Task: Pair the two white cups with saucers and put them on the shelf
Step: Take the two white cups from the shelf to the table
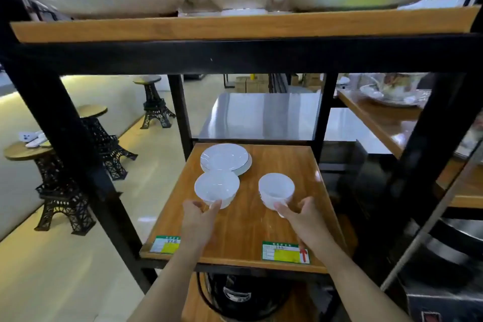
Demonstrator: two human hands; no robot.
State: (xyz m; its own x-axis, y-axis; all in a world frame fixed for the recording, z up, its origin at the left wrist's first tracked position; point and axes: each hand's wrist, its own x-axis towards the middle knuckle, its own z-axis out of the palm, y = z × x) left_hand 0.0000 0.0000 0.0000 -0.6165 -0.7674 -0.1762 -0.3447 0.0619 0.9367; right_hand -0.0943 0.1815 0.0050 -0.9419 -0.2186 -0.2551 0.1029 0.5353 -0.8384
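My left hand (200, 213) grips the left cup (217, 188), right hand (298, 213) grips the right cup (276, 192), both low over the shelf (261, 232); next, seat each on the stacked saucers (224, 158) behind

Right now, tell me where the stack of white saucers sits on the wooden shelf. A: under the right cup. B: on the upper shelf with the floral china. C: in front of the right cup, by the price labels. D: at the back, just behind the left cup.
D: the saucers lie stacked at the back of the wooden shelf, directly behind the left cup, with neither cup on them.
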